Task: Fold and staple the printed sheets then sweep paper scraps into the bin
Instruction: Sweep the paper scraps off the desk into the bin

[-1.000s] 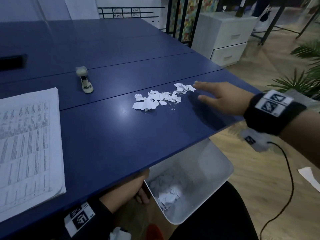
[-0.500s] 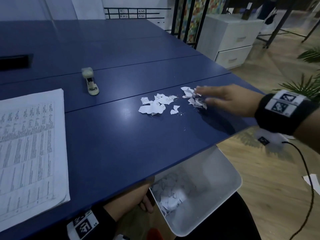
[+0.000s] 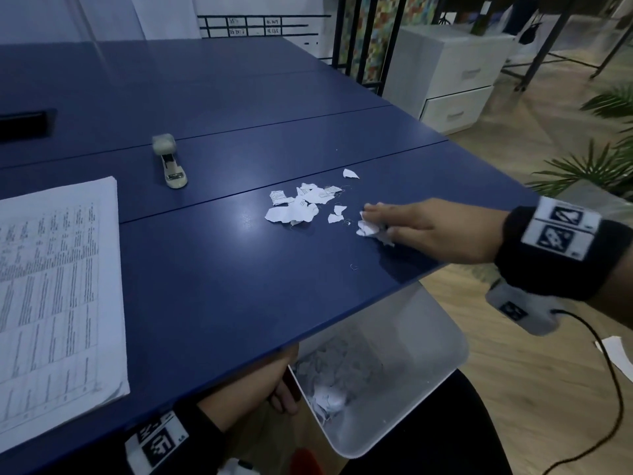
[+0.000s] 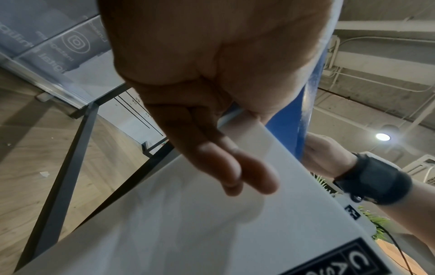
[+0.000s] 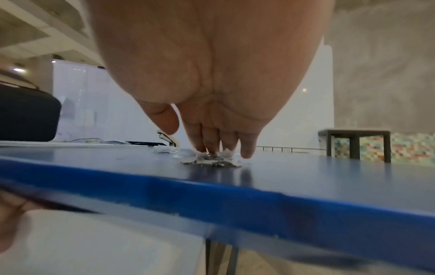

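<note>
Torn paper scraps point(image 3: 298, 205) lie on the blue table point(image 3: 212, 286). My right hand point(image 3: 376, 221) lies flat, its straight fingers pressing a small bunch of scraps point(image 3: 368, 230) near the table's front edge. In the right wrist view the fingertips point(image 5: 212, 148) press down on those scraps point(image 5: 212, 161). Below the edge my left hand point(image 3: 281, 392) holds the white bin point(image 3: 431, 341) by its rim, fingers point(image 4: 235, 167) along the bin wall point(image 4: 188, 232). Several scraps lie inside the bin. The printed sheets point(image 3: 51, 303) are stacked at the left, and the stapler point(image 3: 170, 162) stands behind them.
A single scrap point(image 3: 350, 173) lies apart at the back of the pile. White drawers point(image 3: 455, 77) and a plant point(image 3: 596, 166) stand right of the table. A cable point(image 3: 613, 389) hangs from my right wrist. A paper piece point(image 3: 616, 354) lies on the wooden floor.
My right hand has dragged a few scraps off the pile's right end toward the front edge. The main pile stays put. My left hand keeps the bin under the edge.
</note>
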`<action>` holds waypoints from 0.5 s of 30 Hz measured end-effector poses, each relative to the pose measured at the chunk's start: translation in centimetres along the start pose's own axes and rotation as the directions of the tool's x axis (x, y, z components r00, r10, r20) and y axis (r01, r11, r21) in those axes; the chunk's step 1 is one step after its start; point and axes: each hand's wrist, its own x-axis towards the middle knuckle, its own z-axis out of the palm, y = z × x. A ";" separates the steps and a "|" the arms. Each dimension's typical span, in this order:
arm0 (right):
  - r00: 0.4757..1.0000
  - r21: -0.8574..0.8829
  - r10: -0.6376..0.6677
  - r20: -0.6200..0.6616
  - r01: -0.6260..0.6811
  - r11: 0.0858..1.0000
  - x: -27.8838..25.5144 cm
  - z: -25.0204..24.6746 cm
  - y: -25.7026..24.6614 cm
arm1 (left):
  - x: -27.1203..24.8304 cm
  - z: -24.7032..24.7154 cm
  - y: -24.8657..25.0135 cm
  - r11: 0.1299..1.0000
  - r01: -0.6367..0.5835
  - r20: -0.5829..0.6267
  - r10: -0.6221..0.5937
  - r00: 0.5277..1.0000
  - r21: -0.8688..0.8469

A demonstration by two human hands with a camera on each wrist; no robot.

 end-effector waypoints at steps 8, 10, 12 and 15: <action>0.941 -0.523 -0.339 0.000 0.289 0.802 -3.1 4.5 -0.5 | -0.9 0.0 -0.2 0.994 -0.041 -0.068 0.034 0.997 -0.103; 0.947 -0.538 -0.318 -0.047 0.245 0.806 -3.7 4.7 0.1 | -0.9 0.1 -0.4 0.992 -0.047 -0.090 0.036 0.995 -0.120; 0.948 -0.531 -0.296 -0.117 0.192 0.825 -3.7 4.5 0.8 | -0.9 0.1 -0.3 0.991 -0.028 -0.095 0.016 0.995 -0.133; 0.957 -0.297 -0.191 -0.218 0.122 0.947 -2.4 3.9 1.6 | -0.9 0.1 -0.1 0.989 -0.027 -0.085 0.015 0.996 -0.147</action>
